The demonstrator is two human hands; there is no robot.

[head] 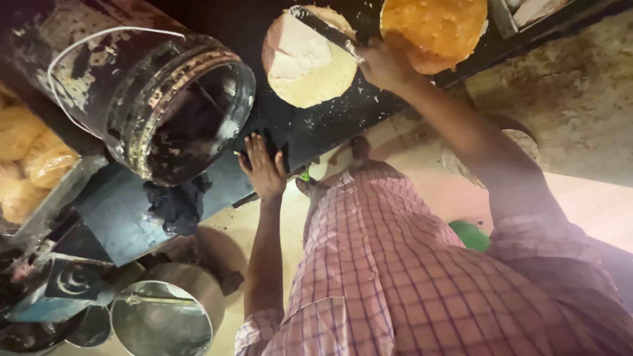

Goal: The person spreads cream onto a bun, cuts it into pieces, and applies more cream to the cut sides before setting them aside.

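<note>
The right hand (382,62) has its grip closed around the handle of a flat metal spatula (324,28), whose blade lies across a pale round flatbread (306,69) on the black griddle (310,125). A browner flatbread (432,29) sits just beside it, to its right. The left hand (264,168) rests flat on the griddle's edge, fingers spread, holding nothing. A dark metal cylinder (165,99) stands nearby, and a steel pot (165,316) sits below

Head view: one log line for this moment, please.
left hand: flat on griddle edge | right hand: holds spatula on pale flatbread
</note>
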